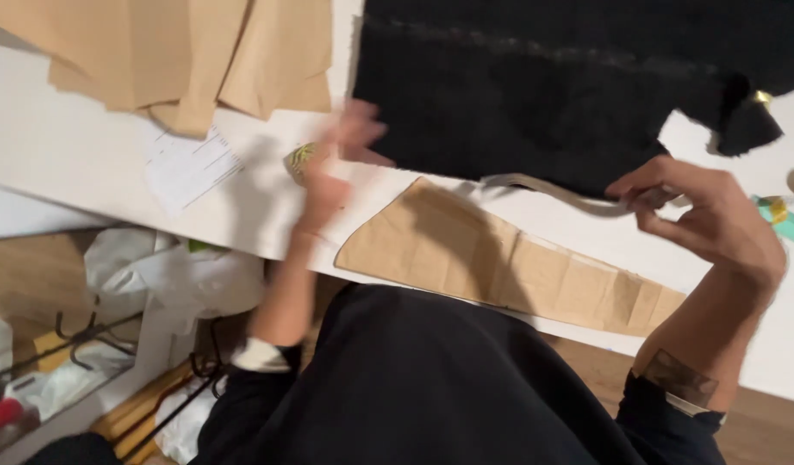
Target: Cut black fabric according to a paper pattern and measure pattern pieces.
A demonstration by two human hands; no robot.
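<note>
Right hand (716, 220) pinches tape (569, 196) laid by black fabric (552, 86) at twelve o'clock; left hand (332, 172) blurred, grip untellable; pattern (509, 263) lies flat, fabric uncut.

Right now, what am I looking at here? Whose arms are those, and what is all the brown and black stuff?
There is no machine here, just a person. The single picture comes from a camera worn on that person's head, looking down, so you see their own arms and dark top from above.

They work at a white table. On it lie a big piece of black cloth, a long brown paper piece shaped like a wedge, and more brown paper sheets at the far corner. A white sheet of paper lies nearby.

The right hand pinches a thin pale strip that runs along the edge of the cloth. The left hand is blurred because it is moving; it is beside a small greenish thing, too blurry to name.
</note>
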